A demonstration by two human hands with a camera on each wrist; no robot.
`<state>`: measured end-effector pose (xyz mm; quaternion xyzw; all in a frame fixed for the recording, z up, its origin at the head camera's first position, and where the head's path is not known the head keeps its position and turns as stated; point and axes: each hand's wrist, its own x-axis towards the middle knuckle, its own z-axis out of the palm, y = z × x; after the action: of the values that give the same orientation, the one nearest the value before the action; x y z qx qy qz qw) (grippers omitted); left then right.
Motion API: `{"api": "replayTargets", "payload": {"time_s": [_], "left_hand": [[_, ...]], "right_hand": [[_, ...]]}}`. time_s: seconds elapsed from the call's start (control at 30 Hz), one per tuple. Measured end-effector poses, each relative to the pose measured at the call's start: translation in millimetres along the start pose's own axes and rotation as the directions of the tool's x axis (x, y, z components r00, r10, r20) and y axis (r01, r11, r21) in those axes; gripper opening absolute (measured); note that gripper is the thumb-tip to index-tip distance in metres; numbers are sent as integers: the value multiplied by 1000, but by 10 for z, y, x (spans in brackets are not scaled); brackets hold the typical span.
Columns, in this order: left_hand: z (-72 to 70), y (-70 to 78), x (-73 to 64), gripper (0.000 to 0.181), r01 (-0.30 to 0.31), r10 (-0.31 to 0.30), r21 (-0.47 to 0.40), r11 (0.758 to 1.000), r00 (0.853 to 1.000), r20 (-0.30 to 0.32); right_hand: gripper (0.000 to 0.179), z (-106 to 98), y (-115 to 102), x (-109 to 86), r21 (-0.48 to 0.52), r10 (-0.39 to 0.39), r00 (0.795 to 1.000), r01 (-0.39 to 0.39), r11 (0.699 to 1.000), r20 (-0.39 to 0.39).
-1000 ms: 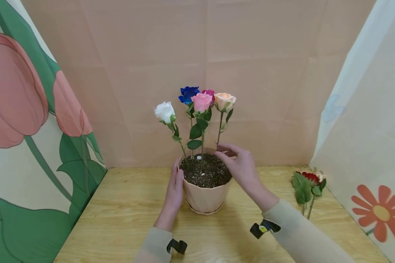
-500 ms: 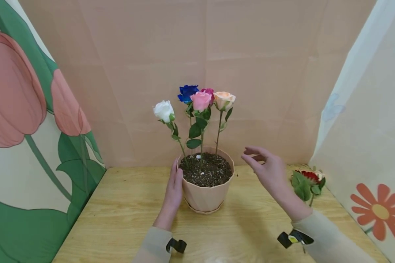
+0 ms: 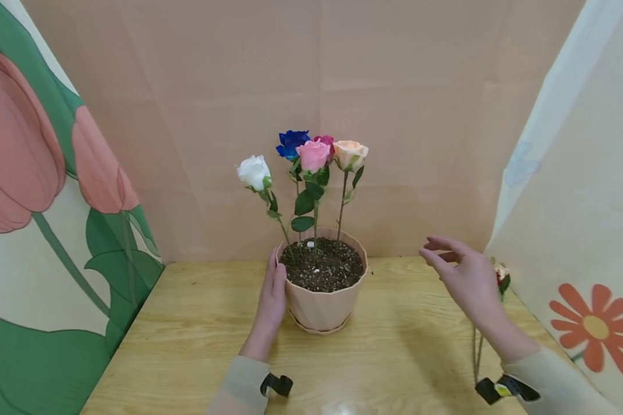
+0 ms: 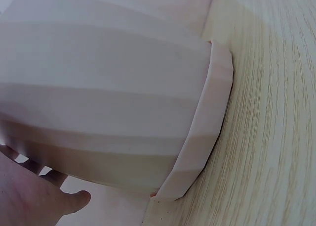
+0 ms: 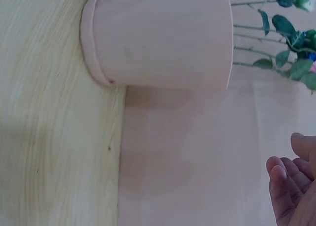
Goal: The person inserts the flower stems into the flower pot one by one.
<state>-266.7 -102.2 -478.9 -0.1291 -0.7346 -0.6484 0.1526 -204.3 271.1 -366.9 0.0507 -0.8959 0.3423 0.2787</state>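
Beige sleeves (image 3: 239, 386) up front, black strap (image 3: 277, 385) at each wrist. Left hand (image 3: 271, 300): straight fingers against the left side of the pot (image 3: 322, 308), thumb extended. Right hand (image 3: 469, 282): in the air, well right of the pot, fingers loosely bent, gap between thumb and fingertips. Loose flowers (image 3: 502, 273) on the table (image 3: 187, 346) under/behind it, mostly hidden.

Pot: pale pink, faceted, upright mid-table in matching saucer (image 3: 319, 330). Dark soil (image 3: 332, 274), white specks. Five roses standing in it: pink (image 3: 313, 155) front center, white (image 3: 254, 171) tilted left, peach (image 3: 350, 154) right, blue (image 3: 292, 143) and magenta (image 3: 329, 142) behind pink.

Table: light woodgrain. Back: creased pinkish backdrop (image 3: 420, 115). Side panels: tulip print (image 3: 15, 144) left, orange flower print (image 3: 595, 327) right.
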Motion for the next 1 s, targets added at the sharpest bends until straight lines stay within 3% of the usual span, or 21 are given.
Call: {"api": "replayTargets", "payload": {"time_s": [0.43, 0.77, 0.87, 1.0], "left_hand": [[-2, -15, 15, 53, 5, -5, 23, 1000, 1000, -3], [-11, -9, 26, 55, 2, -1, 9, 1000, 1000, -4], [-16, 70, 14, 56, 18, -18, -1, 1000, 1000, 4], [-36, 295, -47, 56, 36, -36, -16, 999, 999, 21]], "right_hand": [[40, -311, 443, -159, -73, 29, 999, -33, 997, -43], [50, -444, 744, -273, -137, 123, 992, -126, 983, -31], [50, -460, 831, -305, -148, 143, 990, -144, 978, -19], [49, -477, 956, -381, -165, 168, 986, -166, 972, 0]]}}
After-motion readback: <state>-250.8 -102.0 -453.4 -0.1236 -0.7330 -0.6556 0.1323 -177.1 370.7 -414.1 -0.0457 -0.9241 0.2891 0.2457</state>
